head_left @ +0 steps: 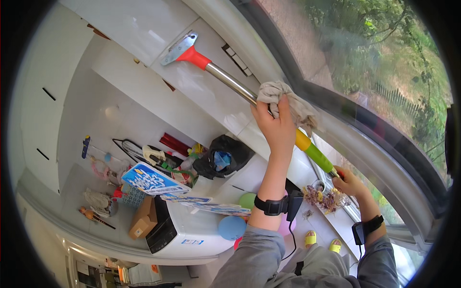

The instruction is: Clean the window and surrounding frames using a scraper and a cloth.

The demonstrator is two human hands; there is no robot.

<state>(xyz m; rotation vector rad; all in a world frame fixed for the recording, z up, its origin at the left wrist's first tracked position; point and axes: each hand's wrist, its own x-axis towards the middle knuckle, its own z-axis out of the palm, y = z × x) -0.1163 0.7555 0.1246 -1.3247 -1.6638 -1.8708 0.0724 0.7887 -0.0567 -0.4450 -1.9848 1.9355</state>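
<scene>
A long-handled scraper (233, 82) reaches up and to the left, with a metal blade head (180, 47), a red collar (195, 57), a steel pole and a yellow-and-green grip (314, 149). My left hand (275, 126) pinches a crumpled beige cloth (288, 99) against the pole just above the yellow part. Lower right, my right hand (349, 183) is closed around the handle's lower end. The blade head shows in front of the white tiled wall, and whether it touches the tiles I cannot tell.
A dark-framed window (324, 93) runs along the right. Dried flowers (324, 198) lie on the sill below my hands. Left stand a white washing machine (194, 225), a cardboard box (144, 217), a black bag (230, 154) and printed signs (153, 180). A blue balloon (232, 227) is near my left arm.
</scene>
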